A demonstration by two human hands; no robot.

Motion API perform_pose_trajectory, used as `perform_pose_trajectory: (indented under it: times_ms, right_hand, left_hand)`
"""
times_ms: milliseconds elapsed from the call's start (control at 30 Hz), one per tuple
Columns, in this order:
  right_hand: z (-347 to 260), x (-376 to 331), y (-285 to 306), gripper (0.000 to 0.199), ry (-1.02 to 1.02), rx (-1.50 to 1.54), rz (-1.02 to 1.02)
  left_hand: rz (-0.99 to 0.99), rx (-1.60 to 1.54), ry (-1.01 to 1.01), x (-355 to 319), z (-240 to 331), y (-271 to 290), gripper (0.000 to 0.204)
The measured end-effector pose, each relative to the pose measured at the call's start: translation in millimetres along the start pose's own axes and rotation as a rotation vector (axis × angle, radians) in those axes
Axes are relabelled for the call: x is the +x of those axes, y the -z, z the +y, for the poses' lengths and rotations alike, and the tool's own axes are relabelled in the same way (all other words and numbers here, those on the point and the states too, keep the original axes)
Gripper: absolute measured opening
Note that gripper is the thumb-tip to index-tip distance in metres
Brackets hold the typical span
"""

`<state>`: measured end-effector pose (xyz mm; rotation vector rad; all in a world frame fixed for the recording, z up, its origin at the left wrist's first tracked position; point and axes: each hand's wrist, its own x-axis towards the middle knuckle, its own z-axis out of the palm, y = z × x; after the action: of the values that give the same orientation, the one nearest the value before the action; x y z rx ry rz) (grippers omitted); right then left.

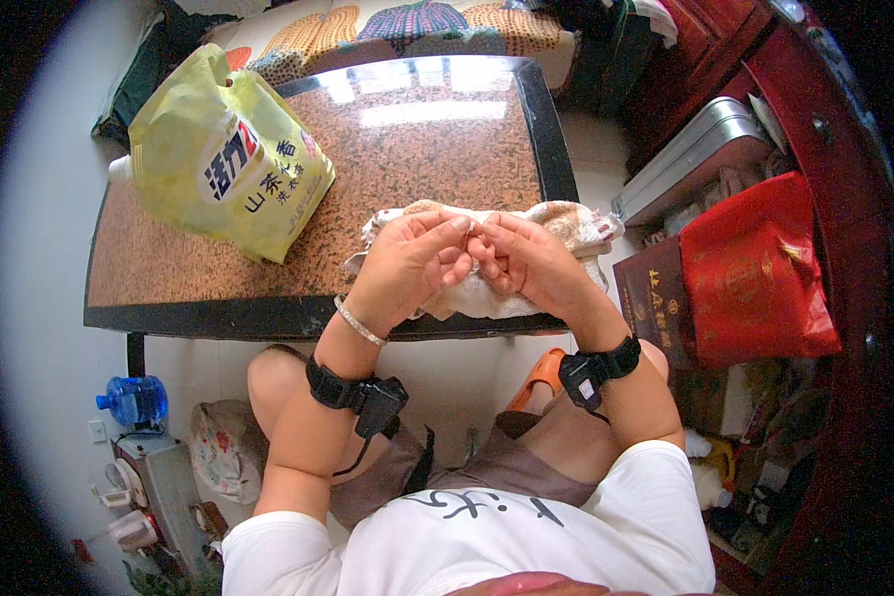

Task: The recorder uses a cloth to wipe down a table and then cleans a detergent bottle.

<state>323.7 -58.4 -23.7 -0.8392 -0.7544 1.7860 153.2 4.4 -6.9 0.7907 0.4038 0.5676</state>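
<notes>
My left hand (pixel 404 260) and my right hand (pixel 534 260) meet over the near edge of the table (pixel 407 159). Thumb and fingertips of each are pinched together, almost touching the other hand's. Something tiny and pale may be between them, too small to name. Right beneath lies a crumpled white cloth (pixel 591 230) with brown patches, a towel by its look, partly hidden by both hands. To the left, a large yellow-green laundry detergent pouch (pixel 184 199) stands on the tabletop, its white cap pointing left.
On the right, a reddish cabinet holds a silver metal case (pixel 690 164), a red bag (pixel 760 278) and a dark maroon box (pixel 654 303). A seat with a patterned cover (pixel 368 28) runs behind the table. At lower left is a blue water bottle (pixel 137 400).
</notes>
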Motion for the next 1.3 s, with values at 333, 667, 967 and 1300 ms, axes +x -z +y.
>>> perform_pose_trajectory:
  times_ms: [333,667,967,1300]
  right_hand:
    - [-3.7,-0.6,-2.3,0.022,-0.011,-0.043,0.048]
    - [1.2,2.5,2.5,0.022,-0.034,-0.067,0.038]
    - [-0.7,-4.1,1.7,0.023,-0.042,-0.123,0.086]
    - [-4.1,-7.0,0.4,0.022,-0.036,-0.134,0.056]
  left_hand:
    - [0.063,0.007,0.004,0.4,0.2,-1.2,0.017]
    - [0.14,0.089,0.011,0.9,-2.8,4.1,0.012]
    - [0.136,0.253,-0.014,-1.4,-8.9,5.4,0.014]
    - [0.151,0.327,0.041,-2.7,-2.8,-7.0,0.032]
